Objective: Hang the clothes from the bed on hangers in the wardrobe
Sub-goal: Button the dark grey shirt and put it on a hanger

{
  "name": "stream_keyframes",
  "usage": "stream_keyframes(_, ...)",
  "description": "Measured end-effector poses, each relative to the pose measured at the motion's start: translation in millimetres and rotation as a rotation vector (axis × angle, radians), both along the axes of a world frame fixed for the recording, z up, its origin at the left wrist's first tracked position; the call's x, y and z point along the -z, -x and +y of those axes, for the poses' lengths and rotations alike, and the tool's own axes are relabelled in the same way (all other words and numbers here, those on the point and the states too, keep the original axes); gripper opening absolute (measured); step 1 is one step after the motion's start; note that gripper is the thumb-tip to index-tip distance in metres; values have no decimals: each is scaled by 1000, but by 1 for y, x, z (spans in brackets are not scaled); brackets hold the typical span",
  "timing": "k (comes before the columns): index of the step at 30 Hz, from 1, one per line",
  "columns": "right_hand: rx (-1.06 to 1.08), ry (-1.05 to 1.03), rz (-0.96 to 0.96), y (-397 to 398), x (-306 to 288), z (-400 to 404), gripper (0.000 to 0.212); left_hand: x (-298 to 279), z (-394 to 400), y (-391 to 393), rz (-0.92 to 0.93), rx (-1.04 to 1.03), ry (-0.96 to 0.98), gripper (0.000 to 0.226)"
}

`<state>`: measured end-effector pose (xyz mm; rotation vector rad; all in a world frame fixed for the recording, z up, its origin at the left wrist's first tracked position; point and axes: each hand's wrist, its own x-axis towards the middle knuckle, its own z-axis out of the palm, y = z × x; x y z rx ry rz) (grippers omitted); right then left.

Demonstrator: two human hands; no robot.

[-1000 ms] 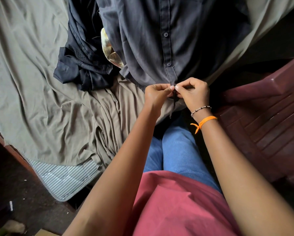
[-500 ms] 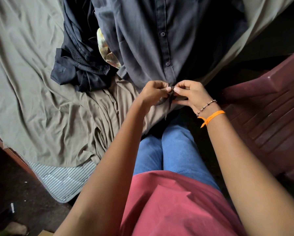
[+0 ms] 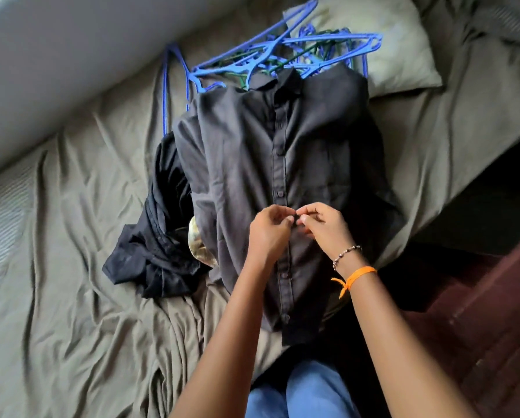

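Note:
A dark grey button-up shirt (image 3: 240, 152) lies flat on the bed, collar away from me. My left hand (image 3: 269, 233) and my right hand (image 3: 322, 227) meet at the shirt's button strip about halfway down, and each pinches the placket there. A pile of blue and green hangers (image 3: 283, 52) lies just past the collar. A crumpled black garment (image 3: 156, 251) sits left of the shirt, with a gold-patterned cloth (image 3: 200, 248) peeking out between them.
The olive bedsheet (image 3: 72, 267) covers the bed. A pillow (image 3: 394, 43) lies at the top right behind the hangers. A grey wall (image 3: 56, 55) runs along the far left. A dark red plastic chair (image 3: 479, 327) stands at my right.
Both hands have moved up the placket from the shirt's bottom hem to its middle. The view has tilted up, bringing the collar, hangers and pillow into sight.

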<state>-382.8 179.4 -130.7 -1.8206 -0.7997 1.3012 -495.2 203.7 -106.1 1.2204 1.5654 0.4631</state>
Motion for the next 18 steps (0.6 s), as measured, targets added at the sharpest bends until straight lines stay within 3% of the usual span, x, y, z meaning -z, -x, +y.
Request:
stream_keyframes(3, -12, -28, -11, -18, -2, 34, 19, -7, 35, -20, 26, -15, -44, 18)
stream_keyframes(8, -40, -101, -114, -54, 1, 108, 34, -13, 101, -49, 54, -35, -121, 19)
stream_keyframes(12, -90, -222, -337, -91, -1, 192, 27, -10, 161, -61, 101, -76, -131, 18)
stream_keyframes(15, -151, -299, -567, -116, 7, 257, 34, -7, 193, -65, 145, -66, -154, 22)
stream_keyframes(18, -398, -147, -809, -138, 21, 309, 45, -6, 212, -66, 187, -36, -173, 18)
